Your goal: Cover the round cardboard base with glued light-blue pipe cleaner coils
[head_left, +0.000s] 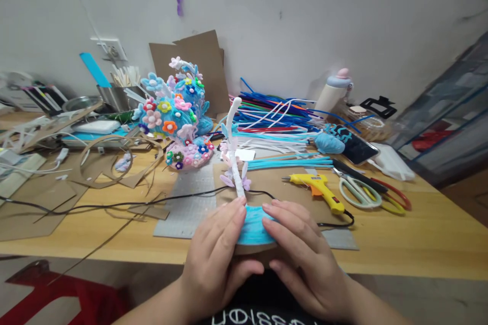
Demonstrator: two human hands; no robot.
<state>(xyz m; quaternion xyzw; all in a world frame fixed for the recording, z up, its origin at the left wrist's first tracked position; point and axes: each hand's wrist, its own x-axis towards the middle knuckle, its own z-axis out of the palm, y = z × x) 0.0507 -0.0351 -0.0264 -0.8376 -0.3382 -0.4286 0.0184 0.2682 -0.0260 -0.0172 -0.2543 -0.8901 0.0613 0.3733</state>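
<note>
Both hands hold a round cardboard base covered in blue fuzzy strands (255,226) close to my body, just over the table's front edge. My left hand (219,251) wraps its left side, fingers on top and thumb below. On the opposite side my right hand (301,246) grips it the same way. A white wrapped stem (235,175) rises at the base's far side, tilted slightly, with pale purple and pink fuzzy petals along it. How the stem joins the base is partly hidden by my fingers.
A yellow glue gun (318,188) and scissors (358,193) lie to the right, with a black cable crossing the table. Behind are a decorated flower piece (173,117), many pipe cleaners (274,117), a bottle (333,91) and a phone (360,148). Cardboard scraps (49,198) cover the left.
</note>
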